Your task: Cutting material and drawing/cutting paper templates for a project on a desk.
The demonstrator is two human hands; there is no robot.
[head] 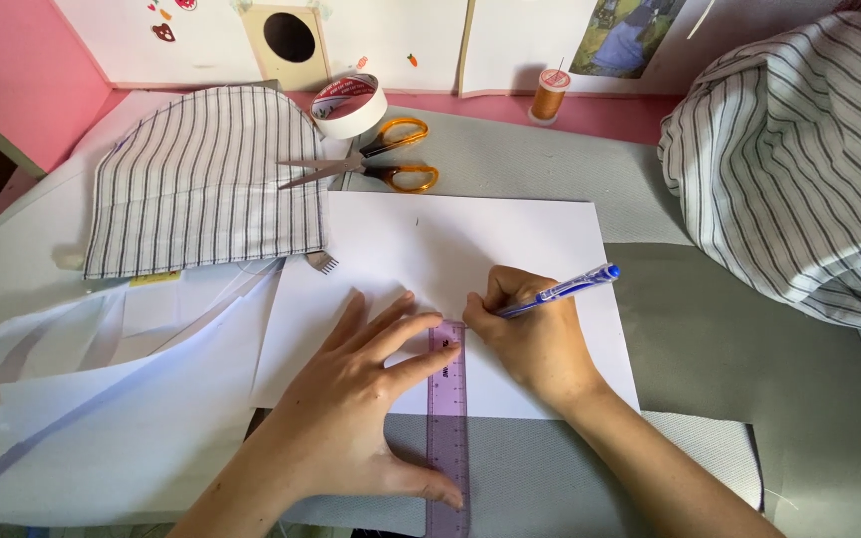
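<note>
A translucent purple ruler (447,428) lies lengthwise, pointing away from the person, across the near edge of a white paper sheet (450,249), pinned flat by the spread, open left hand (356,408) on its left, while the right hand (530,334), just right, grips a blue pen (560,290) at its top end.

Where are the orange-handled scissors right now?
In the head view, the scissors lie open at the top centre, blades overlapping the striped fabric piece, just below the tape roll and above the white paper.
</note>
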